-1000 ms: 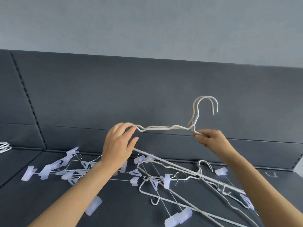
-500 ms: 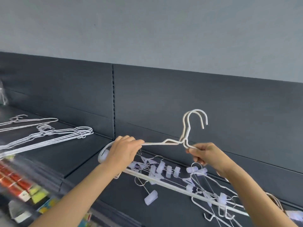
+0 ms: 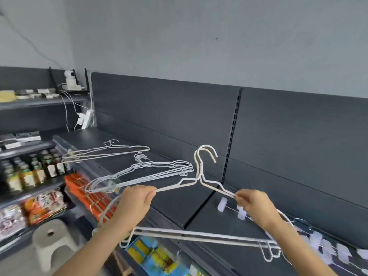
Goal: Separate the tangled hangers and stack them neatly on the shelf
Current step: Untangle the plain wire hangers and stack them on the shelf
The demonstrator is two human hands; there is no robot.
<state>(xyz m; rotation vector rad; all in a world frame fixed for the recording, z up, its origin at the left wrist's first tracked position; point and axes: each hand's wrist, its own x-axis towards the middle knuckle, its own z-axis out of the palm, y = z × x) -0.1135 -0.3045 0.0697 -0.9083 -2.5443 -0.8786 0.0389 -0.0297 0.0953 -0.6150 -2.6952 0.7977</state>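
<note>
I note the left hand (image 3: 137, 205) gripping the paired white hangers (image 3: 199, 170) and the right hand (image 3: 256, 208) pinching their opposite arm, mid-frame above the shelf (image 3: 175, 198).

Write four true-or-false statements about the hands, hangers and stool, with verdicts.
1. The left hand and right hand both grip the held hangers. True.
2. The held hangers' hooks point down. False: they point up.
3. A stack of hangers lies on the shelf, left of the held hangers. True.
4. The stool stands on the shelf. False: it stands on the floor, lower left.
</note>
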